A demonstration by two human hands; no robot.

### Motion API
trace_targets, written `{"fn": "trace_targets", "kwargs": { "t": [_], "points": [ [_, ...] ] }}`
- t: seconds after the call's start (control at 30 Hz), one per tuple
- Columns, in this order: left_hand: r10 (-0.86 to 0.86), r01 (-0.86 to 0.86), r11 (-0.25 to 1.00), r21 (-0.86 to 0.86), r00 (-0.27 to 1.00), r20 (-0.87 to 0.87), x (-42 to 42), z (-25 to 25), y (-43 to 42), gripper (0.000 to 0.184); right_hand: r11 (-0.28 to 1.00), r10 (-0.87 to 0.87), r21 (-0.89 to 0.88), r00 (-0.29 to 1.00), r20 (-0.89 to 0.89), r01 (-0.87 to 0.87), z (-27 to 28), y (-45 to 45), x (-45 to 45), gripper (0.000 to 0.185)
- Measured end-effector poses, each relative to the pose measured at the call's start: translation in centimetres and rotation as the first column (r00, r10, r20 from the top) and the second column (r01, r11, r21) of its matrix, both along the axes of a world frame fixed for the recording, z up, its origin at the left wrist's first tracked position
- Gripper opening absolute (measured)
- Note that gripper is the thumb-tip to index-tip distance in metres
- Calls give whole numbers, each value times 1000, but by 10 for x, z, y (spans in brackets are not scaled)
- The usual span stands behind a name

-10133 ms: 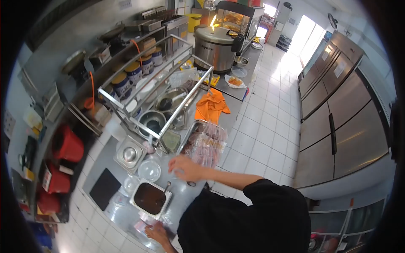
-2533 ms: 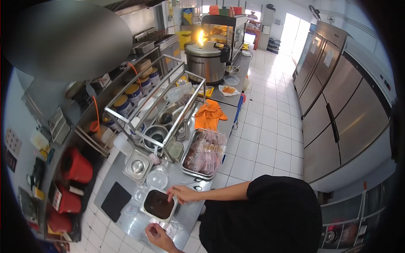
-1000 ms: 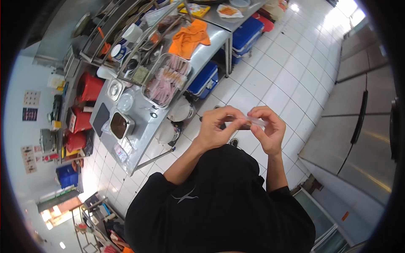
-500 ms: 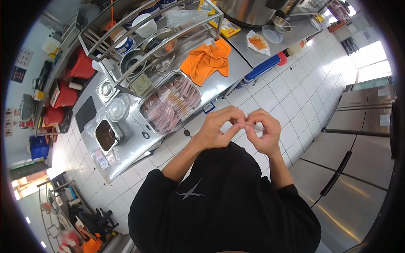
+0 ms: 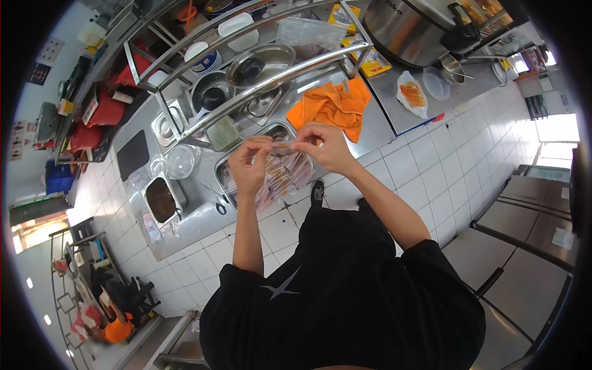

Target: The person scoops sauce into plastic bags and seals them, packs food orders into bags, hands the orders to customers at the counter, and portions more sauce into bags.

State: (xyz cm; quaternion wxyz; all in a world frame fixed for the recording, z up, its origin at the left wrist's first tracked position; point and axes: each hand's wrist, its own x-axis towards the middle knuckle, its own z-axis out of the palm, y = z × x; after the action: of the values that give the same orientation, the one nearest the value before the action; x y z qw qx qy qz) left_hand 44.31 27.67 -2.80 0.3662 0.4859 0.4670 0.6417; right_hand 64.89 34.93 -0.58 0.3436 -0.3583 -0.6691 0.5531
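My left hand and my right hand are raised over a metal tray, each with thumb and fingers pinched together. Stretched between their fingertips is a small clear plastic packet with something brownish inside; its details are too small to make out. Below, the steel tray holds many similar packets with pinkish and brown contents. My hands cover part of the tray's far side. An orange cloth lies crumpled just beyond my right hand.
A metal rack spans the counter above bowls and pans. To the left are scissors, a container of dark sauce and clear lids. A large steel pot stands at the back right. Someone in orange is at lower left.
My hands have moved left and forward, from above the floor to over the tray, still pinching the packet. My body and view have turned nearer the counter.
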Motion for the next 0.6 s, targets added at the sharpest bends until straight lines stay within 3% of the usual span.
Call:
{"fn": "trace_targets", "kwargs": {
  "t": [0.03, 0.13, 0.17, 0.23, 0.3, 0.33, 0.4, 0.43, 0.47, 0.53, 0.6],
  "points": [
    [42, -41, 998, -46, 999, 29, -8, -11, 6, 6, 1000, 8, -5, 1000, 25, -8, -5, 11, -9, 14],
    [95, -112, 990, -85, 979, -181, -29, -41, 21, 7, 993, 65, 92, 996, 53, -69, -48, 45, -34, 15],
    [40, -92, 979, -180, 962, -271, -34, -54, 20, 9, 985, 88, 142, 994, 59, -96, -67, 50, -33, 16],
    [-93, -77, 930, -361, 898, -431, -43, -75, 16, 13, 936, 166, 257, 945, 280, -241, -95, 47, -21, 22],
    [-220, -111, 915, -387, 668, -711, -43, -84, 6, 20, 890, 199, 295, 878, 436, -348, -103, 38, 2, 32],
    [-277, -126, 912, -391, 514, -812, -42, -82, -1, 24, 893, 155, 336, 905, 396, -300, -99, 29, 20, 31],
    [-350, -278, 835, -475, 397, -848, -37, -69, -7, 41, 889, 94, 399, 943, 320, -224, -88, 11, 70, 29],
    [-327, -316, 829, -462, 397, -858, -35, -63, -10, 57, 881, 71, 430, 954, 291, -196, -84, 7, 104, 28],
    [-316, -323, 847, -423, 333, -888, -19, -35, -5, 64, 943, 157, 241, 945, 286, -229, -79, 8, 144, 24],
    [-256, -263, 880, -395, 437, -862, 28, 15, 29, 57, 960, 268, -144, 940, 211, -241, -70, 11, 233, 17],
    [-145, -169, 941, -294, 583, -800, 123, 69, 82, 36, 998, 36, -46, 990, 139, -30, -77, 18, 329, 16]
  ]
}}
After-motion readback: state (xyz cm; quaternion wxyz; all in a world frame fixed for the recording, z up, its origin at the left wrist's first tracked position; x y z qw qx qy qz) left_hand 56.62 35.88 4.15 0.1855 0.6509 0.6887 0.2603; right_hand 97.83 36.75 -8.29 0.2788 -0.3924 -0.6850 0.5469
